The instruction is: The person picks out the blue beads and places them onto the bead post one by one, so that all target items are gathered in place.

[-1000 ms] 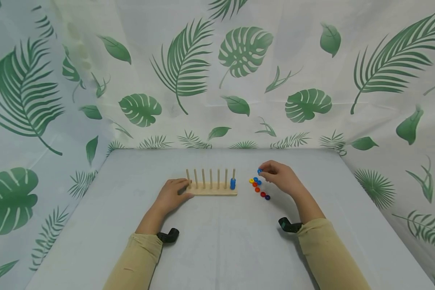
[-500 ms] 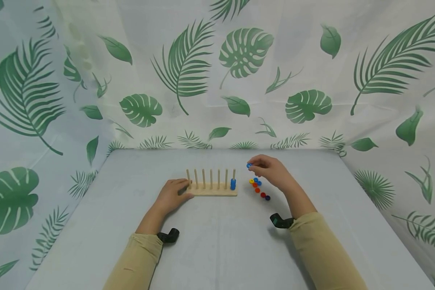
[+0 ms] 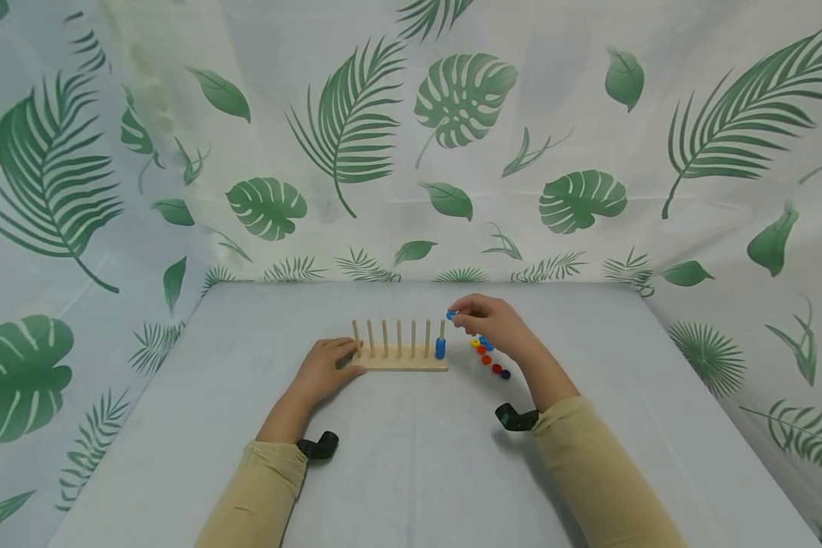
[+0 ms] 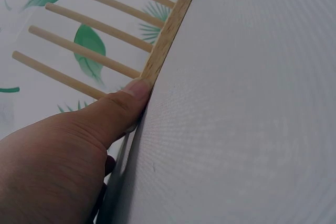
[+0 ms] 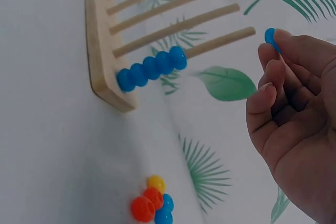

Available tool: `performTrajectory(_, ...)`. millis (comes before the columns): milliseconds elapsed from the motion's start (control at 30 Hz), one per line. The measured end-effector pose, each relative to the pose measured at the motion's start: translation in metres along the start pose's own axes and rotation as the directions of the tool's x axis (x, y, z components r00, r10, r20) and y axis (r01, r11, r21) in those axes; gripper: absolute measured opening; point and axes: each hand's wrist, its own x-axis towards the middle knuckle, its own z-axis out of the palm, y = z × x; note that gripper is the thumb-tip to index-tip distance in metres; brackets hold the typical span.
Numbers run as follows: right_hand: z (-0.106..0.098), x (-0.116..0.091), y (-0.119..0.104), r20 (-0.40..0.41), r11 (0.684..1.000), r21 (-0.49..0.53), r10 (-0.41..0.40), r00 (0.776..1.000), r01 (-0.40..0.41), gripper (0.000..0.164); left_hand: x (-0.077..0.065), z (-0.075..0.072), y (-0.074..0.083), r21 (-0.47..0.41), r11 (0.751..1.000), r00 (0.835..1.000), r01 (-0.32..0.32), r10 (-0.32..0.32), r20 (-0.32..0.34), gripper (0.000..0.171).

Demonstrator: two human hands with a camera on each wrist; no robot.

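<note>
A wooden peg rack (image 3: 400, 364) with a row of upright pegs stands mid-table. Its rightmost peg carries a stack of several blue beads (image 5: 152, 68); the other pegs are bare. My left hand (image 3: 326, 371) grips the rack's left end, the thumb (image 4: 137, 88) on the front edge of the base and the other fingers mostly hidden behind. Between thumb and forefinger my right hand (image 3: 491, 323) pinches a blue bead (image 5: 271, 37), just off the tip of the rightmost peg (image 5: 223, 41).
Right of the rack lie loose beads: a yellow one (image 3: 476, 343), blue ones (image 5: 164, 216), orange ones (image 3: 486, 360), a red one (image 3: 496, 368) and a dark blue one (image 3: 505, 374). A leaf-patterned cloth (image 3: 452, 243) hangs behind and beside the table (image 3: 411, 457).
My right hand has moved left with the blue bead, from over the loose beads to the top of the rightmost peg. The left hand and the rack have stayed put.
</note>
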Motion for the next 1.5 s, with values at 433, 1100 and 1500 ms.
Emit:
performTrajectory(433, 0.016, 0.01, 0.012, 0.064, 0.999, 0.028, -0.023, 0.998, 0.021, 0.023, 0.001, 0.0, -0.001, 0.009, 1.0, 1.0, -0.007, 0.007, 0.004, 0.061)
performTrajectory(1100, 0.03, 0.011, 0.034, 0.148, 1.0, 0.016, -0.005, 0.989, 0.003, 0.022, 0.001, 0.0, 0.001, 0.015, 1.0, 1.0, 0.003, -0.003, 0.008, 0.061)
performTrajectory(1500, 0.032, 0.007, 0.037, 0.209, 0.999, 0.048, 0.007, 0.978, -0.017, 0.037, 0.001, 0.001, -0.001, 0.007, 1.0, 1.0, -0.008, 0.008, -0.002, 0.06)
